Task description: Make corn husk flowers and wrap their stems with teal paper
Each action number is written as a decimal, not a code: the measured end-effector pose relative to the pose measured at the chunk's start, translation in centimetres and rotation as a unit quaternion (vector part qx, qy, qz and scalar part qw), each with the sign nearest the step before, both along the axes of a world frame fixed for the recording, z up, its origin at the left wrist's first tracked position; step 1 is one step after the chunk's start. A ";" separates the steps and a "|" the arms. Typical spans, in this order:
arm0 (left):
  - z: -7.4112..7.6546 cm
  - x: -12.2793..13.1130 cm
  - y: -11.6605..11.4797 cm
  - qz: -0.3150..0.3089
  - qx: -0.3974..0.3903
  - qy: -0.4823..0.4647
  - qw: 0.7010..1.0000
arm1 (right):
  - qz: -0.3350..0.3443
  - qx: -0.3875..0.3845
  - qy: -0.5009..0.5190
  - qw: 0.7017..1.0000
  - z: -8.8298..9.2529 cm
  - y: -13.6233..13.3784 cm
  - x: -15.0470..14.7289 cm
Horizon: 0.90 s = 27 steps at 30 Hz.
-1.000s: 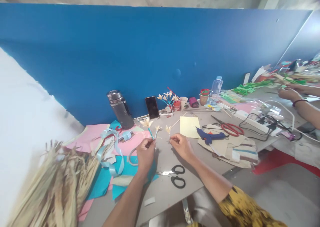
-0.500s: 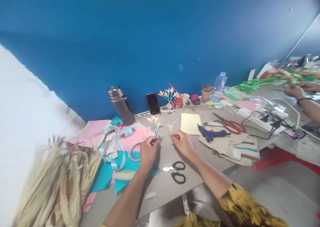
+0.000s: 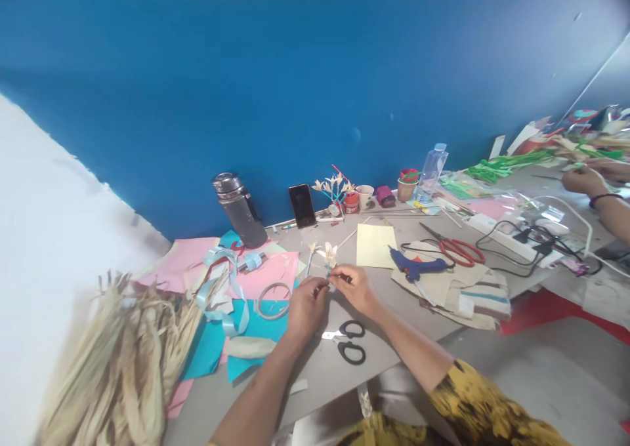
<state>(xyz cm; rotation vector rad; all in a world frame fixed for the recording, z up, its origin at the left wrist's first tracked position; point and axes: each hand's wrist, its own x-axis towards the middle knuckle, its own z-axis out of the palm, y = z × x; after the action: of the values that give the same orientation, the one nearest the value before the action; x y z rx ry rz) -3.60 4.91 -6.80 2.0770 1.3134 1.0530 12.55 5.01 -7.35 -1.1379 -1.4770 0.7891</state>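
Observation:
My left hand [image 3: 309, 303] is closed, fingertips pinched around the thin stem of a handmade cream flower. Right beside it, my right hand [image 3: 355, 291] pinches at a stem too, its fingertips nearly touching the left ones. Two cream flowers rise above the fingers: a larger open flower [image 3: 329, 254] with a bit of blue stem below it, and a smaller flower [image 3: 312, 248] on a pale blue stem to its left. Which fingers hold which stem is partly hidden. Small black-handled scissors [image 3: 351, 352] lie on the table just below my hands.
Left are dried corn husks [image 3: 113, 367], a tape roll [image 3: 273, 300] and light blue ribbon [image 3: 203, 302]. A flask [image 3: 242, 213], phone [image 3: 302, 206] and finished flowers [image 3: 335, 187] stand behind. Right are a yellow pad [image 3: 375, 245], glue gun [image 3: 418, 262], red scissors [image 3: 460, 252] and a co-worker's hands [image 3: 585, 180].
My hands have come together; the left moved right, and the right slightly left. The flowers they hold now stand close together above the fingers.

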 end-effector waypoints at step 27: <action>1.1 -2.1 2.2 0.151 -0.050 -0.161 0.974 | -0.039 -0.043 -0.043 0.997 0.5 -0.7 -0.1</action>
<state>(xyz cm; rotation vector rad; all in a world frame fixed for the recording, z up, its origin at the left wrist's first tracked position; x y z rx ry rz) -5.74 7.09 -5.69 1.5822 1.5032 1.3547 12.44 4.34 -6.80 -1.3013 -1.4708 0.7644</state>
